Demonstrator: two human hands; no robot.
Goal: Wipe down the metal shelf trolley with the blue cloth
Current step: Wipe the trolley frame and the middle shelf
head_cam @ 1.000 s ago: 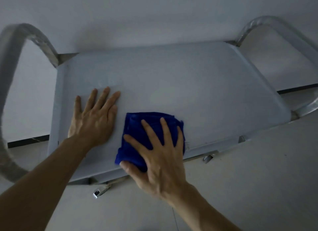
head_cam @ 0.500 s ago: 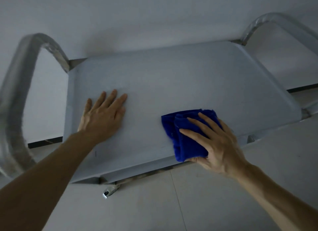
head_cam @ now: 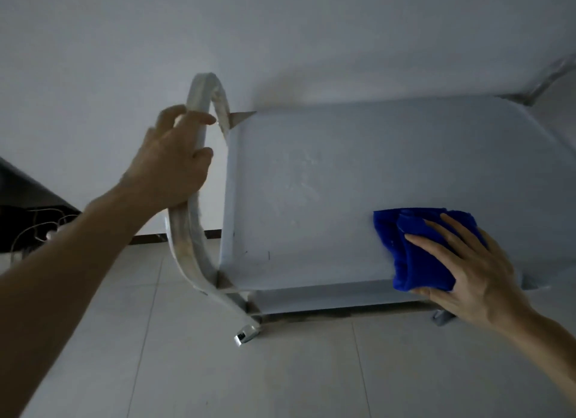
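Observation:
The metal shelf trolley's grey top shelf [head_cam: 358, 174] fills the right half of the view. A folded blue cloth [head_cam: 411, 255] lies near the shelf's front edge on the right. My right hand [head_cam: 467, 271] presses flat on the cloth with fingers spread and the thumb at the front edge. My left hand [head_cam: 174, 159] grips the trolley's curved left handle [head_cam: 190, 240], fingers curled round the bar. A lower shelf [head_cam: 327, 299] shows just beneath the top one.
A caster wheel [head_cam: 244, 336] sits on the tiled floor under the left frame. A white wall stands behind the trolley. A dark object with cables [head_cam: 28, 218] lies at the far left. The right handle [head_cam: 548, 77] rises at the upper right.
My left hand left the shelf top and took hold of the left handle. My right hand slid the blue cloth rightwards along the front of the shelf. The view shifted left.

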